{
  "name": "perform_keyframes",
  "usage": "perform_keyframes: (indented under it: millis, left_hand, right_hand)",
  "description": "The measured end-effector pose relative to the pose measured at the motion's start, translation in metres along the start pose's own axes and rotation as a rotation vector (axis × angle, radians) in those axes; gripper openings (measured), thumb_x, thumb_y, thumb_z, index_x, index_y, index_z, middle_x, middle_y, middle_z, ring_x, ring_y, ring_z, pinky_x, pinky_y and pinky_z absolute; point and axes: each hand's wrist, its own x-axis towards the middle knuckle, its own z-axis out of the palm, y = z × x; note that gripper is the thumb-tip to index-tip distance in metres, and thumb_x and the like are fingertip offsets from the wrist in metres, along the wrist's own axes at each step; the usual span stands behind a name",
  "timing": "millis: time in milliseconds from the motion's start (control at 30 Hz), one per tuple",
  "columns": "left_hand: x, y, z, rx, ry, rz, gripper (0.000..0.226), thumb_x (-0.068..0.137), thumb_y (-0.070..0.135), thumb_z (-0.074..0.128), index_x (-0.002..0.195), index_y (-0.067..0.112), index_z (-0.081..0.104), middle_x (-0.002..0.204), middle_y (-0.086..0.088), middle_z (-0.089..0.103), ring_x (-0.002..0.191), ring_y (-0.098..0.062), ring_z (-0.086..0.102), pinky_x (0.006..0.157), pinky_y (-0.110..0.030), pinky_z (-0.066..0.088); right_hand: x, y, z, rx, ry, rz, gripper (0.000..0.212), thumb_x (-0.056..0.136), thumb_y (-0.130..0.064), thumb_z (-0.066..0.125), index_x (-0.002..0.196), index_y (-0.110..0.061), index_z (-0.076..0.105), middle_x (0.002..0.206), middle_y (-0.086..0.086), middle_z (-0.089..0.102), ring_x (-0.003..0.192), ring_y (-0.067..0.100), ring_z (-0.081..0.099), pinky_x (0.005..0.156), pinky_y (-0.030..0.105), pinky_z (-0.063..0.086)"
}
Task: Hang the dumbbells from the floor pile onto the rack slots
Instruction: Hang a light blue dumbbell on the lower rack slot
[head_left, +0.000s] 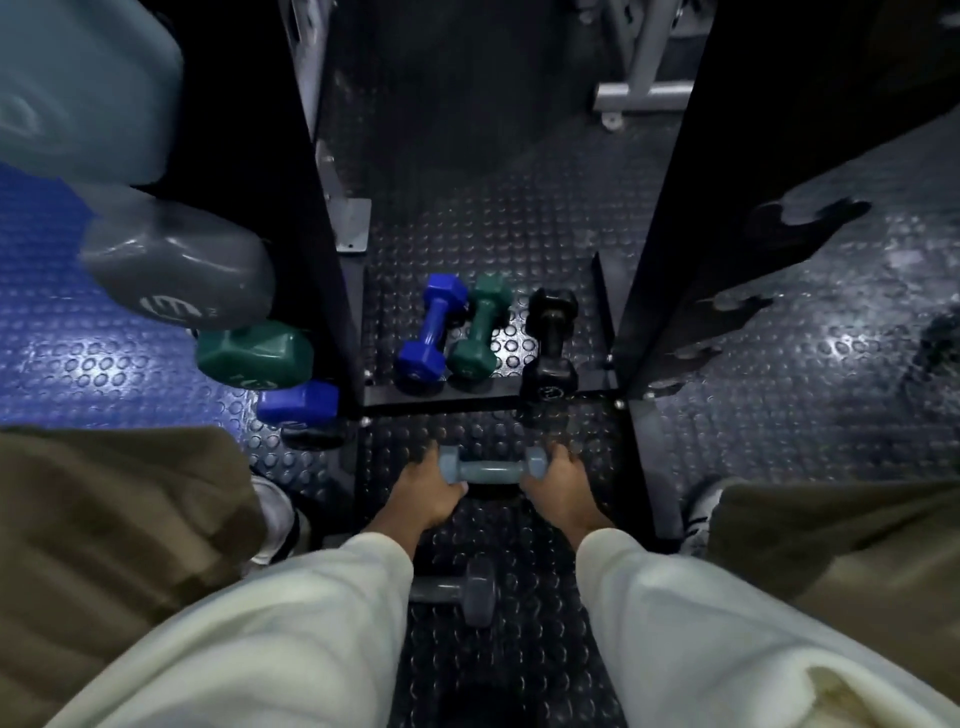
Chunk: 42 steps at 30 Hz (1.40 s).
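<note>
A small grey dumbbell lies crosswise low over the studded floor, between my two hands. My left hand grips its left head and my right hand grips its right head. Another grey dumbbell lies on the floor nearer me, partly hidden by my left sleeve. Farther off, a blue dumbbell, a green dumbbell and a black dumbbell lie side by side inside the rack base. The rack's left upright carries hung grey, green and blue dumbbells; the right upright shows bare slots.
A black crossbar of the rack base runs across the floor between me and the three far dumbbells. My knees in olive trousers and my shoes flank the hands. A grey metal machine frame stands at the back right.
</note>
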Motion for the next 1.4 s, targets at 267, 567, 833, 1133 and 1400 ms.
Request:
perform_keyframes:
  millis: [267,567,833,1133,1400]
  left_hand:
    - [0.029,-0.005,0.010,-0.086,0.023,-0.087,0.094,0.094,0.039,0.070,0.166,0.025,0.011,0.154,-0.019,0.046,0.135,-0.036,0.052,0.109,-0.039,0.046]
    - [0.039,0.000,0.029,-0.143,0.000,-0.049,0.084,0.096,0.022,0.069,0.163,0.035,0.021,0.145,-0.019,0.056,0.122,-0.035,0.062,0.101,-0.037,0.052]
    - [0.042,0.008,0.026,-0.179,0.064,-0.099,0.040,0.105,0.037,0.045,0.144,0.041,0.046,0.125,-0.011,0.065,0.093,-0.027,0.065,0.083,-0.039,0.059]
    - [-0.012,0.046,-0.017,-0.288,0.146,-0.033,0.060,0.096,0.013,0.056,0.146,0.045,0.047,0.139,-0.005,0.062,0.114,-0.028,0.064,0.087,-0.029,0.047]
    - [-0.080,0.085,-0.084,-0.474,0.263,0.172,0.074,0.085,0.007,0.071,0.147,0.041,0.048,0.135,-0.001,0.063,0.111,-0.024,0.063,0.100,-0.038,0.053]
  right_hand:
    - [0.027,0.023,0.017,-0.067,-0.009,-0.034,0.047,0.094,-0.013,0.065,0.139,-0.011,0.050,0.118,0.016,0.066,0.107,0.036,0.065,0.091,0.047,0.057]
    - [0.046,0.018,0.019,-0.067,-0.142,0.048,0.071,0.095,-0.015,0.072,0.156,-0.013,0.036,0.133,0.016,0.065,0.117,0.035,0.066,0.100,0.038,0.053]
    - [0.042,0.011,0.015,0.196,-0.184,0.226,0.050,0.086,-0.002,0.066,0.119,-0.031,0.044,0.114,0.014,0.065,0.083,0.025,0.069,0.058,0.034,0.059]
    - [-0.011,-0.023,-0.029,0.326,-0.059,0.117,0.048,0.087,-0.006,0.071,0.120,-0.032,0.047,0.101,0.011,0.068,0.066,0.016,0.064,0.050,0.026,0.051]
    - [-0.074,-0.082,-0.099,0.398,0.141,-0.026,0.018,0.078,-0.028,0.077,0.095,-0.025,0.071,0.091,0.000,0.078,0.081,0.016,0.073,0.080,0.038,0.062]
